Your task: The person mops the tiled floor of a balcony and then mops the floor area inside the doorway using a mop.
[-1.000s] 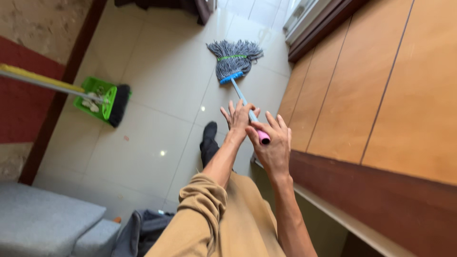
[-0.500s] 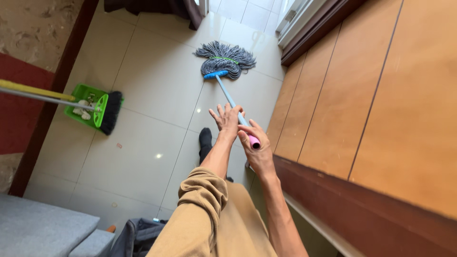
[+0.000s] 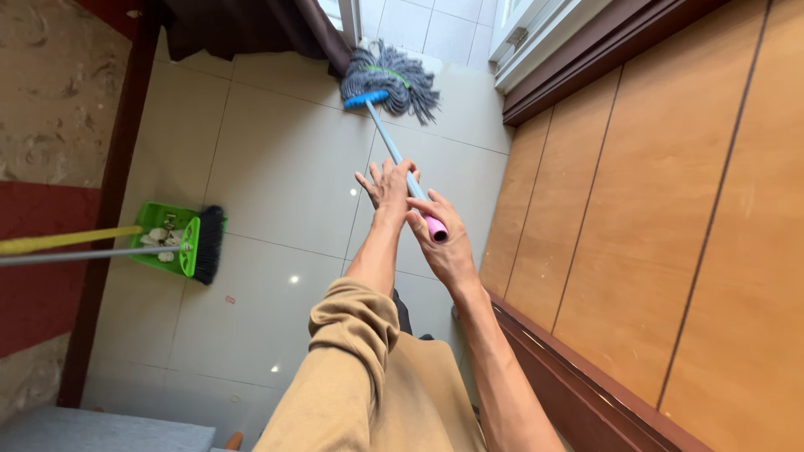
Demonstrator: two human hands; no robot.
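Over the pale tiled floor point(image 3: 276, 167), both hands, the left hand point(image 3: 387, 182) lower and the right hand point(image 3: 442, 243) at the pink end, clamp the mop point(image 3: 387, 77), mid-stroke with its head far out by the dark curtain point(image 3: 243, 29); a pull-back seems due.

A home, likely a living room or hallway: glossy cream floor tiles point(image 3: 276, 167), a wood-panelled wall point(image 3: 670, 209), a dark curtain point(image 3: 243, 25) by a doorway, and a grey sofa point(image 3: 100, 435) corner. A mop point(image 3: 387, 79), a broom point(image 3: 208, 244) and a green dustpan point(image 3: 167, 238) fit household cleaning.
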